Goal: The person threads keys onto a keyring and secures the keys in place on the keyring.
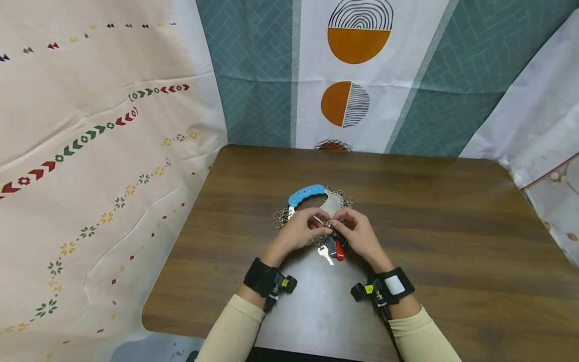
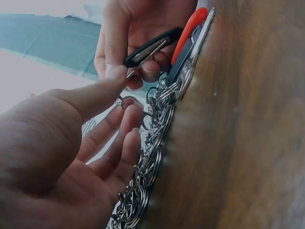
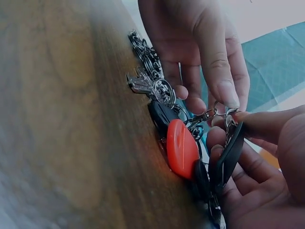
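A large ring-shaped key holder with a blue handle (image 1: 307, 193) and a flat metal plate (image 1: 333, 202) lies on the table, hung with many small split rings and clasps. At its near side my left hand (image 1: 298, 230) pinches a small key ring (image 3: 230, 112) between thumb and finger. Opposite it, my right hand (image 1: 356, 232) grips a black key (image 3: 231, 155) close to that ring, the fingertips of both hands nearly meeting. Below the hands hang a red key fob (image 3: 182, 149), a dark key fob (image 3: 162, 114) and a silver key (image 1: 325, 254). Whether the ring passes through the black key cannot be told.
The brown wooden table (image 1: 452, 226) extends around the holder. A linked row of metal rings (image 2: 133, 205) lies along the tabletop beside the left hand. Patterned cloths (image 1: 253, 75) hang behind the table and at both sides.
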A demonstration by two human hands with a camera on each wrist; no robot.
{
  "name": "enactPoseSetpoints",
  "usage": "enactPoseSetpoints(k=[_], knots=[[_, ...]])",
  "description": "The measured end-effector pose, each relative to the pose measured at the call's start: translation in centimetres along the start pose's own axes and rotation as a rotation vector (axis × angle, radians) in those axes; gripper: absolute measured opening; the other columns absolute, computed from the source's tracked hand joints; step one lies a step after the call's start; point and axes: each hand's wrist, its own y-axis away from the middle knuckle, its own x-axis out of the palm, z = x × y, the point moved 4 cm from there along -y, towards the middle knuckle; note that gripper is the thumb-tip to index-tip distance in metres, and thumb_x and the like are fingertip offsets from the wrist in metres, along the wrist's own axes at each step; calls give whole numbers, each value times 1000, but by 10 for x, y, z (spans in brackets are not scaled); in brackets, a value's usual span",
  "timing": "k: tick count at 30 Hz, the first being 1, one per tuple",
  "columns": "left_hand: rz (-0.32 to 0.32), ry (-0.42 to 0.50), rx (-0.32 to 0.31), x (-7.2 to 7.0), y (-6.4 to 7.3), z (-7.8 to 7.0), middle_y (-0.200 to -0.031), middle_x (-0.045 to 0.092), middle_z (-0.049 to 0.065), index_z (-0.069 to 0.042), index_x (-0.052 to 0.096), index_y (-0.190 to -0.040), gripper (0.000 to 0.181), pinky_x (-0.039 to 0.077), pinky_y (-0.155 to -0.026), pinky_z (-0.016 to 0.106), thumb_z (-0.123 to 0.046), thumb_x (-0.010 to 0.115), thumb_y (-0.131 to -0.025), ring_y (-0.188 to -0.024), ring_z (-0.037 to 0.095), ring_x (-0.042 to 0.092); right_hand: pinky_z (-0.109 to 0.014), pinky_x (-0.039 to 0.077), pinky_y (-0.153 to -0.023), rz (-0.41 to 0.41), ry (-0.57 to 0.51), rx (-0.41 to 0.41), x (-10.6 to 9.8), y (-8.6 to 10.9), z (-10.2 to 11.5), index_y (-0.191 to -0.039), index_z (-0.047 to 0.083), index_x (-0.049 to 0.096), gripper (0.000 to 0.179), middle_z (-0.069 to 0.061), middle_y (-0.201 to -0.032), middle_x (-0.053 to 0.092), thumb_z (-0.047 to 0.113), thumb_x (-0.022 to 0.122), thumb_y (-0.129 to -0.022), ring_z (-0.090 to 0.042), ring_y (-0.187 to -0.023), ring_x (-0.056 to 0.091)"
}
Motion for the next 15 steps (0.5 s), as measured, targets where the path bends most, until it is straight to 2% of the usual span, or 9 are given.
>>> enactPoseSetpoints(k=[8, 15], knots=[[-22, -13, 17, 3, 0, 2, -107, 73, -4, -16, 74, -115, 21, 57, -80, 28, -27, 79, -98, -90, 7, 70, -41, 59, -72, 28, 21, 30, 1, 1, -1, -111, -6, 68, 11, -23, -98, 72, 2, 68, -103, -51, -84, 66], [-30, -28, 33, 1, -1, 1, -107, 74, -4, -16, 74, -113, 20, 57, -80, 27, -28, 79, -98, -89, 7, 71, -42, 58, -72, 40, 9, 0, 2, 6, 32, -107, -8, 67, 8, -26, -96, 71, -2, 67, -102, -52, -82, 64]])
